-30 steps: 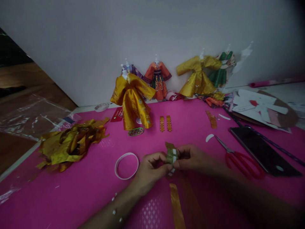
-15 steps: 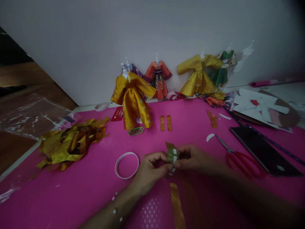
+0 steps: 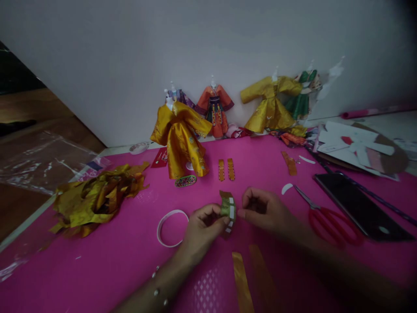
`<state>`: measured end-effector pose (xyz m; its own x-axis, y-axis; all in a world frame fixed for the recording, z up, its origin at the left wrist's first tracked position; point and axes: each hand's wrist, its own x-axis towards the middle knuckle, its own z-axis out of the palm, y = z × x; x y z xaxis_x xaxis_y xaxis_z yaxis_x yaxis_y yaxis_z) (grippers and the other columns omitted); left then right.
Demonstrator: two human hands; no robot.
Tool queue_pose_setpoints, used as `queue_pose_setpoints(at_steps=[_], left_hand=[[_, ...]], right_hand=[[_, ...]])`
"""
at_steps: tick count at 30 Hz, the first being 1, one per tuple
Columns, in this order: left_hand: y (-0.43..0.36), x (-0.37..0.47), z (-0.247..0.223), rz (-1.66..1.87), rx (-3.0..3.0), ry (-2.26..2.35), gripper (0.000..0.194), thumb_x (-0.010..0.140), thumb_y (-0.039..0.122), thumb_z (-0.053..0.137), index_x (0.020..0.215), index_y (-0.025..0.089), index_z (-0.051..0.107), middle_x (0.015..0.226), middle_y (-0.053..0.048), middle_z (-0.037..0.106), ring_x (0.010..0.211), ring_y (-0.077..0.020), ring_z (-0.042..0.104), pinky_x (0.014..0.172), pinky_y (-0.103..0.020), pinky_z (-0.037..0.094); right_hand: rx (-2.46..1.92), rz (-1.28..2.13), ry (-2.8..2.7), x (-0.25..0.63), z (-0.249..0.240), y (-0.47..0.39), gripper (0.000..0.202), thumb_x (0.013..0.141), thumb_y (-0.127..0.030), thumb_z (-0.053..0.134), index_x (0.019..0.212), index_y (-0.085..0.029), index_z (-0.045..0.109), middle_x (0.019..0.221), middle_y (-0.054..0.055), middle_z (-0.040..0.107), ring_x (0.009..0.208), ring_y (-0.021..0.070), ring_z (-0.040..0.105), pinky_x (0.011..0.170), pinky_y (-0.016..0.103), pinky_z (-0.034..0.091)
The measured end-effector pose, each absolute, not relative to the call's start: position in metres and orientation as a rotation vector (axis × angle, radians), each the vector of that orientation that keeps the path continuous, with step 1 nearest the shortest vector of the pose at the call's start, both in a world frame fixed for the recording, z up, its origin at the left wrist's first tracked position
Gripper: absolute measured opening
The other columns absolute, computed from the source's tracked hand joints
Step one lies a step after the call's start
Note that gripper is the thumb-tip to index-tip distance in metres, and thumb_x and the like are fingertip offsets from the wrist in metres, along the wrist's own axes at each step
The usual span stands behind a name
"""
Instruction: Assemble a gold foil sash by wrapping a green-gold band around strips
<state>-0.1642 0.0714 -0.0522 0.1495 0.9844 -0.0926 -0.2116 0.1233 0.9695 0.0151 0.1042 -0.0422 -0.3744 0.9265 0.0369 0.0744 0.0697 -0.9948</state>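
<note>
My left hand (image 3: 203, 226) pinches a small curved green and gold fabric strip (image 3: 227, 208) that has white pieces along its right edge. Just right of the strip, my right hand (image 3: 263, 208) is apart from it, with thumb and fingers spaced and nothing visible between them. A roll of white tape (image 3: 172, 228) lies left of my left hand. Below the hands are two flat gold ribbon strips (image 3: 241, 278). Two short decorated gold strips (image 3: 231, 169) lie side by side beyond the hands.
Small doll garments, including a gold dress (image 3: 182, 139), stand along the wall. Gold fabric scraps (image 3: 97, 200) are heaped at left. Red-handled scissors (image 3: 329, 221), a dark phone (image 3: 358, 208) and white paper pieces (image 3: 358, 143) lie on the right of the pink mat (image 3: 114, 269).
My right hand has let go of the fabric strip and moved slightly right and up. My left hand has shifted a little left with the strip.
</note>
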Motion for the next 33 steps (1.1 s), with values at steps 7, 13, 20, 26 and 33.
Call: queue_pose_setpoints(at_steps=[7,13,20,26,33], left_hand=[[0.0712,-0.1626,-0.0523,1.155,1.093,1.037,0.015,0.07,0.019,0.071,0.062,0.015,0.058,0.058,0.003,0.062,0.049,-0.008,0.055,0.051,-0.02,0.046],[0.0703,-0.1628,-0.0528,1.162,1.184,1.104,0.012,0.071,0.017,0.069,0.063,0.016,0.059,0.065,0.002,0.059,0.056,-0.0086,0.054,0.053,-0.02,0.046],[0.0702,-0.1632,-0.0519,1.174,1.294,1.134,0.011,0.071,0.015,0.067,0.063,0.017,0.061,0.066,0.002,0.058,0.059,-0.0104,0.054,0.056,-0.023,0.045],[0.0696,-0.1623,-0.0498,1.193,1.394,1.149,0.011,0.07,0.014,0.066,0.061,0.017,0.061,0.067,0.001,0.059,0.062,-0.0116,0.054,0.059,-0.024,0.044],[0.0686,-0.1635,-0.0507,1.173,1.462,1.156,0.012,0.073,0.014,0.067,0.063,0.018,0.062,0.068,0.0,0.06,0.065,-0.013,0.055,0.062,-0.026,0.044]], right_hand=[[-0.767,0.601,-1.98,0.0133,-0.0415,0.093,0.01,0.076,-0.01,0.064,0.079,-0.015,0.072,0.068,0.0,0.06,0.057,0.0081,0.049,0.05,0.021,0.034],[-0.796,0.582,-2.019,0.013,-0.0432,0.0929,0.012,0.078,-0.011,0.062,0.077,-0.013,0.074,0.065,0.001,0.062,0.056,0.0085,0.053,0.051,0.021,0.038],[-0.829,0.634,-2.049,0.0138,-0.0417,0.094,0.014,0.078,-0.012,0.061,0.073,-0.013,0.074,0.063,0.002,0.062,0.056,0.0099,0.055,0.053,0.022,0.04],[-0.82,0.637,-2.054,0.0137,-0.0419,0.0943,0.014,0.077,-0.012,0.061,0.072,-0.014,0.073,0.06,0.0,0.061,0.052,0.0082,0.051,0.048,0.02,0.035],[-0.827,0.638,-2.066,0.0139,-0.0426,0.0946,0.014,0.075,-0.01,0.06,0.068,-0.017,0.07,0.059,-0.001,0.059,0.051,0.0084,0.05,0.046,0.021,0.034]])
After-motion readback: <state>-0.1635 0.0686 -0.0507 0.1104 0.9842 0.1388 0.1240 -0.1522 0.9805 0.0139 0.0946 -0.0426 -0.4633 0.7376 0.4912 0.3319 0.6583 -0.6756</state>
